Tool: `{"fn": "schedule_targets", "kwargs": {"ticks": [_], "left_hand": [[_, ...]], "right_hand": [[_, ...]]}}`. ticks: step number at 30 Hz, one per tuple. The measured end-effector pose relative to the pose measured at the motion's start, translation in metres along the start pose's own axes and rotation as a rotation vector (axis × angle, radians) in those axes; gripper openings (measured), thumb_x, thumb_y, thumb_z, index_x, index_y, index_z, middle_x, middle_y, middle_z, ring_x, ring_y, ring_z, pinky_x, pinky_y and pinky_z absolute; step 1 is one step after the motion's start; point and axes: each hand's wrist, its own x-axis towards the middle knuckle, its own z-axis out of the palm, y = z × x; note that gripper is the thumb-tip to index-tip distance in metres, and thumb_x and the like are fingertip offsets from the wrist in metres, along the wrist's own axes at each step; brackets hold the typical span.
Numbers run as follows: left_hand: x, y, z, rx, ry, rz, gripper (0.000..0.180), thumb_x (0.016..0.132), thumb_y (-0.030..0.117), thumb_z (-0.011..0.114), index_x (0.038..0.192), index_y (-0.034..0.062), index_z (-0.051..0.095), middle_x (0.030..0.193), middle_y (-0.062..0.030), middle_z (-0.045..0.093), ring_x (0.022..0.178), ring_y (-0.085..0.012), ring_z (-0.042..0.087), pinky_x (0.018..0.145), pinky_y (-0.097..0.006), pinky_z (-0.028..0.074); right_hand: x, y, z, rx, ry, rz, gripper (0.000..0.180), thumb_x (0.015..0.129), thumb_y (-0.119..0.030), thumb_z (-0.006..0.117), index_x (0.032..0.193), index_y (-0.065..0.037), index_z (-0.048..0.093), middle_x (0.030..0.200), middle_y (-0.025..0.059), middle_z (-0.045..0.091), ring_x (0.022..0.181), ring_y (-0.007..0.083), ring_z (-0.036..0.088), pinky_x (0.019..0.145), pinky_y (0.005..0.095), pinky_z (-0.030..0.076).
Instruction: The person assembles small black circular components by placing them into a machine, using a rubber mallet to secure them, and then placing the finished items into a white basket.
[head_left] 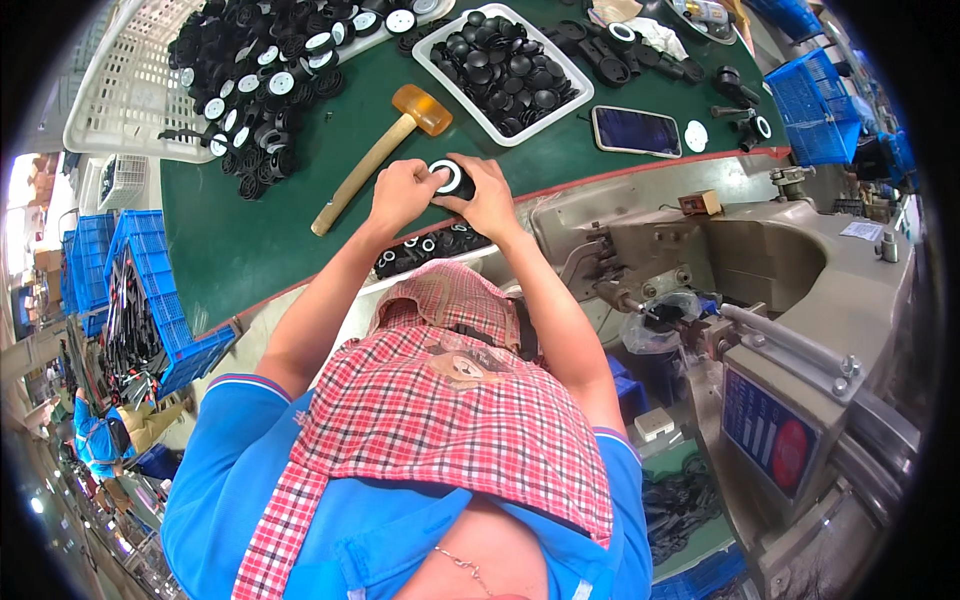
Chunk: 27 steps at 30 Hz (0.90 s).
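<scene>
A round black part with a white ring on its face [455,182] sits between my two hands over the green table. My right hand [488,200] curls its fingers and thumb around its right side. From the left, my left hand [404,193] is closed, with its thumb and fingertips pressed at the white ring. Just beyond the left hand lies a mallet [366,172] with an amber head and a wooden handle. A white tray [499,138] of black round caps [505,75] stands past my hands. Below them, a container of black and white rings [430,247] is partly hidden.
Black and white wheel-like parts [270,85] are heaped by a white basket [105,100] at the far left. A phone [637,132] and a white disc [696,136] lie to the right. A large metal machine [790,260] stands close on my right; blue crates [145,270] are at left.
</scene>
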Motion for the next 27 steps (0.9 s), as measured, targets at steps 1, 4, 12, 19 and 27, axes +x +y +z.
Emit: {"fn": "schedule_targets", "kwargs": {"ticks": [1, 4, 12, 19, 27], "left_hand": [[0.003, -0.002, 0.000, -0.012, -0.010, 0.011, 0.041, 0.081, 0.036, 0.073, 0.068, -0.0015, 0.063, 0.060, -0.0100, 0.061, 0.056, -0.0174, 0.056, 0.055, -0.035, 0.045], [0.008, 0.003, -0.002, -0.003, -0.013, 0.021, 0.041, 0.082, 0.035, 0.073, 0.068, -0.0019, 0.062, 0.058, -0.0085, 0.059, 0.054, -0.0142, 0.052, 0.053, -0.034, 0.043], [-0.004, 0.009, 0.013, -0.035, 0.111, -0.013, 0.038, 0.082, 0.032, 0.071, 0.067, -0.0015, 0.062, 0.062, -0.0137, 0.062, 0.058, -0.0243, 0.059, 0.059, -0.039, 0.046], [0.015, 0.002, -0.012, 0.149, -0.105, 0.047, 0.050, 0.080, 0.046, 0.071, 0.063, -0.0003, 0.063, 0.062, -0.0124, 0.063, 0.058, -0.0228, 0.059, 0.057, -0.038, 0.045], [0.026, -0.053, -0.037, 0.441, 0.299, 0.302, 0.037, 0.092, 0.036, 0.061, 0.111, 0.0045, 0.058, 0.101, -0.0171, 0.063, 0.091, -0.0354, 0.064, 0.072, -0.046, 0.051]], "right_hand": [[0.000, 0.001, 0.000, -0.002, 0.001, 0.000, 0.066, 0.063, -0.022, 0.086, 0.122, -0.006, 0.060, 0.115, 0.0115, 0.063, 0.105, 0.0339, 0.055, 0.093, 0.0422, 0.045], [0.001, 0.002, 0.001, -0.014, 0.021, 0.004, 0.066, 0.062, -0.021, 0.087, 0.121, -0.006, 0.061, 0.114, 0.0113, 0.064, 0.104, 0.0339, 0.055, 0.092, 0.0421, 0.046], [0.001, 0.005, 0.007, -0.003, 0.104, -0.041, 0.063, 0.063, -0.018, 0.086, 0.120, -0.005, 0.060, 0.111, 0.0120, 0.064, 0.101, 0.0348, 0.056, 0.090, 0.0424, 0.046], [0.001, 0.003, 0.006, -0.025, 0.075, -0.035, 0.064, 0.063, -0.023, 0.086, 0.119, -0.005, 0.061, 0.110, 0.0123, 0.064, 0.101, 0.0347, 0.055, 0.090, 0.0426, 0.045], [0.005, 0.000, 0.001, -0.024, 0.043, -0.031, 0.063, 0.064, -0.021, 0.086, 0.120, -0.008, 0.061, 0.113, 0.0106, 0.064, 0.102, 0.0342, 0.055, 0.092, 0.0412, 0.046]]}}
